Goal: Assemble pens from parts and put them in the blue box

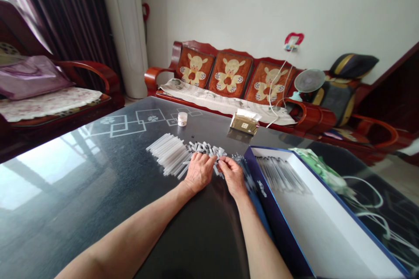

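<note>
Can't read any txt from here. White logo (262, 188) on blue box (272, 209) = blur. Tissue box (236, 123) label (244, 126), ditto.

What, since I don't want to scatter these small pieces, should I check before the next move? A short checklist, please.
1. Tubes grouped: ok. The pale tubes lie side by side, left of the pile of small pieces.
2. Small pieces all together: not ok. One dark bit lies apart, beyond the pile.
3. Hands near the work: ok. The left hand and right hand are close together at the pile's near edge.
4. Grip secure: cannot tell. The fingers hide what is held.
5. Box open: ok. The blue box is uncovered, with slim clear sticks in its far end.
</note>
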A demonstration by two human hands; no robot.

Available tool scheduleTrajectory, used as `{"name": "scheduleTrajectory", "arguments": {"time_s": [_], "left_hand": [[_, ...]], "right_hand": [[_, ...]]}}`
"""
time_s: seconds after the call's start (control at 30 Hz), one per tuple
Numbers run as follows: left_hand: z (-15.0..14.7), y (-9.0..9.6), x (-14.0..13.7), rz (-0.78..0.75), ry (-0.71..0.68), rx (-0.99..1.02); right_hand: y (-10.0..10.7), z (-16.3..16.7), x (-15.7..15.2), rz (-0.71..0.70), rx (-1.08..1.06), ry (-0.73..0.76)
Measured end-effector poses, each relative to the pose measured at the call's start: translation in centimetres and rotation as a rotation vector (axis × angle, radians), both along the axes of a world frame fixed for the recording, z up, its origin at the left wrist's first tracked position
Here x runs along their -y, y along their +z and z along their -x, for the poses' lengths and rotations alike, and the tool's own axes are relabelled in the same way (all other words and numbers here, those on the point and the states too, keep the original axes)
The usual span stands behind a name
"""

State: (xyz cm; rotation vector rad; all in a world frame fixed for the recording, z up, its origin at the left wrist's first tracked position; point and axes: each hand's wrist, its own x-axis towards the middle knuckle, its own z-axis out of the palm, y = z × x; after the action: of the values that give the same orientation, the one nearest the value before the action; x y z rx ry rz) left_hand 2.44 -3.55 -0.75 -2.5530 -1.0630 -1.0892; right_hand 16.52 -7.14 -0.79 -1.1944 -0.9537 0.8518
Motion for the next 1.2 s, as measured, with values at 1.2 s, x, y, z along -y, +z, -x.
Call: {"name": "scheduleTrajectory", "arguments": {"time_s": [1.2], "left_hand": [[0.2, 0.7, 0.4, -0.027, -0.097, -0.023]], "right_hand": [[1.9, -0.2, 1.5, 0.002, 0.475, 0.004]]}}
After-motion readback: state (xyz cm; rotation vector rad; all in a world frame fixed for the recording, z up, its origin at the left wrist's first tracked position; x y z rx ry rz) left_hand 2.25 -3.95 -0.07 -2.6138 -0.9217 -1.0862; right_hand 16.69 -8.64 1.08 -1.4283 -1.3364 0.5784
